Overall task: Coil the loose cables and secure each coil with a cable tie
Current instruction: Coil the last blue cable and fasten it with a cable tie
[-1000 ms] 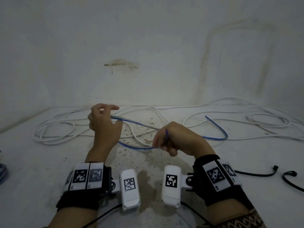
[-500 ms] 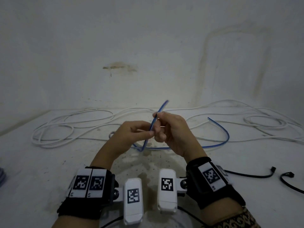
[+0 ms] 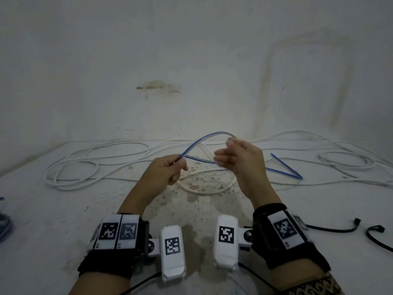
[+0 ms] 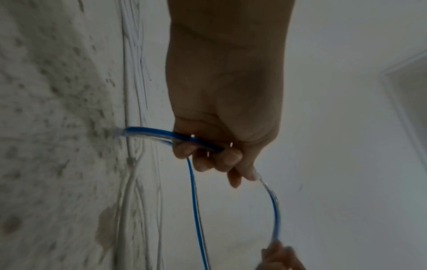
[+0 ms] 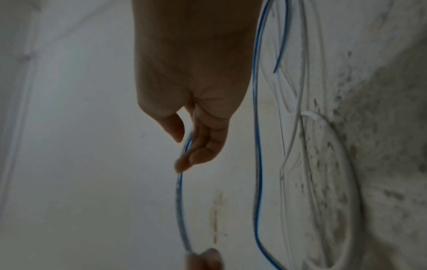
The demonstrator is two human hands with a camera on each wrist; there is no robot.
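A thin blue cable (image 3: 202, 138) arcs in the air between my two hands. My left hand (image 3: 177, 168) grips it in curled fingers; the left wrist view shows two strands passing through that left hand (image 4: 215, 155). My right hand (image 3: 228, 143), higher and to the right, pinches the arc's far end between thumb and fingers, as the right wrist view shows on the right hand (image 5: 184, 146) and blue cable (image 5: 179, 191). The cable's tail (image 3: 285, 167) runs on across the floor to a sharp bend, its free end pointing back.
Long white cables (image 3: 95, 165) lie in loose loops across the floor along the wall (image 3: 191, 60), left to right. Two black cable pieces (image 3: 331, 229) lie at the right. Something blue (image 3: 4, 222) shows at the left edge.
Half a second ago the hands were together at the cable. Now the right hand has moved up and right, drawing out an arc of blue cable; the left hand keeps its grip.
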